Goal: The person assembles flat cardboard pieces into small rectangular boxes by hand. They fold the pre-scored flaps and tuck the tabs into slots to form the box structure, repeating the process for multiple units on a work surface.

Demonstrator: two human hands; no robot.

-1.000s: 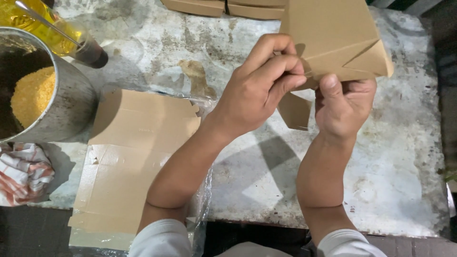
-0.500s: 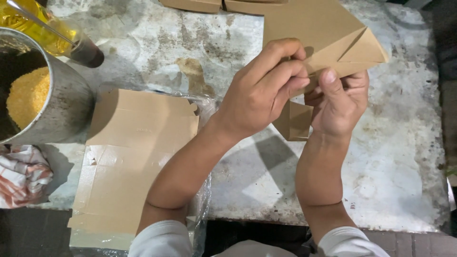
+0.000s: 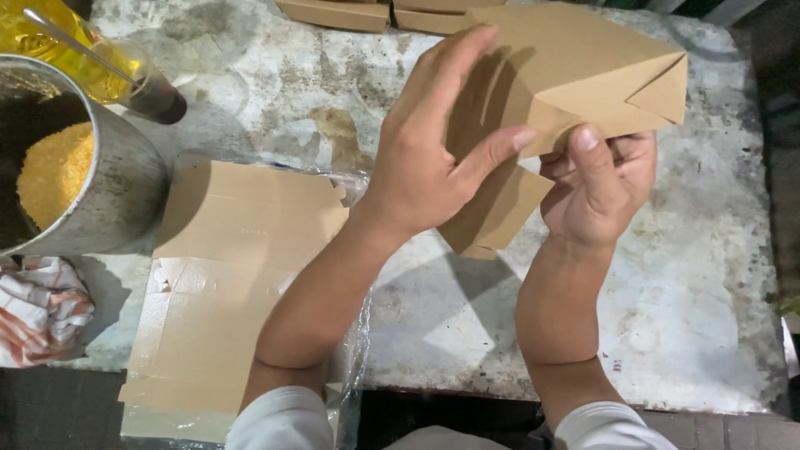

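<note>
Grimy worktop (image 3: 667, 275) | both hands (image 3: 425, 167) (image 3: 600, 187) closed on half-folded box (image 3: 575, 71) | loose flap (image 3: 496, 208) could crease or tear if forced

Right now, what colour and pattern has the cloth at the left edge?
The cloth is white with red-orange stripes, seen in the head view.

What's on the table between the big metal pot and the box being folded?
In the head view, between the metal pot and the brown paper box lies a stack of flat brown cardboard sheets in clear plastic wrap, crossed by the left hand's forearm.
</note>
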